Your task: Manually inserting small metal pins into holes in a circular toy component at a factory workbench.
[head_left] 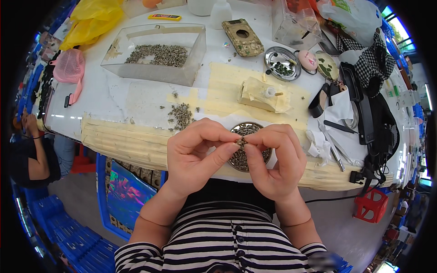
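Observation:
My left hand [193, 154] and my right hand [278, 161] meet above a round metal dish [248, 123] near the table's front edge. Between the thumbs and forefingers of both is pinched a tiny metallic piece [240, 142]; its exact kind is too small to tell. Under the fingertips, the dish holds many small grey-brown metal parts [240, 161], partly hidden by my hands. Left of the dish, a loose pile of similar parts [181, 116] lies on the table. Beyond my right hand sits a tape-wrapped block [257, 96] with a small white nozzle-like piece on top.
A clear plastic box [150, 72] holds more small parts at the back left. A camouflage-patterned case [242, 37] and a round metal tray [282, 63] stand farther back. At right lie metal tweezers [334, 148], straps and cables. A person [38, 154] sits at far left.

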Motion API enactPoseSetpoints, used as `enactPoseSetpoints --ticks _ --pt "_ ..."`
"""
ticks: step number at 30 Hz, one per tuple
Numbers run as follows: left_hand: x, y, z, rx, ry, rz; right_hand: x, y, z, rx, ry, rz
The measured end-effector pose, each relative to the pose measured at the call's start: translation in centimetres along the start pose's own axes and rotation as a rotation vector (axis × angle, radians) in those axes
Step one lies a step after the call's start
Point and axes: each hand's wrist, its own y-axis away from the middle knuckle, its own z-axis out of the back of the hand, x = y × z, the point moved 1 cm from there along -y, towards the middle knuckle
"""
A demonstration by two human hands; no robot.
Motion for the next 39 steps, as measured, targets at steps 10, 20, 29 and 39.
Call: enactPoseSetpoints --ticks 10,20,29,39 --pt "-0.31 -0.10 -0.56 -0.046 -0.500 -0.326 -0.36 -0.07 0.78 0.065 -0.158 -0.097" --pt "-0.06 0.02 -0.58 -0.082 -0.475 -0.311 -0.15 0.26 0.66 0.023 -0.062 -0.025" --pt "-0.01 0.03 -0.59 -0.080 -0.484 -0.309 -0.23 0.20 0.54 0.029 -0.065 -0.034" --pt "-0.36 -0.14 -0.69 -0.050 -0.520 -0.357 -0.38 -0.13 0.85 0.160 -0.226 -0.189"
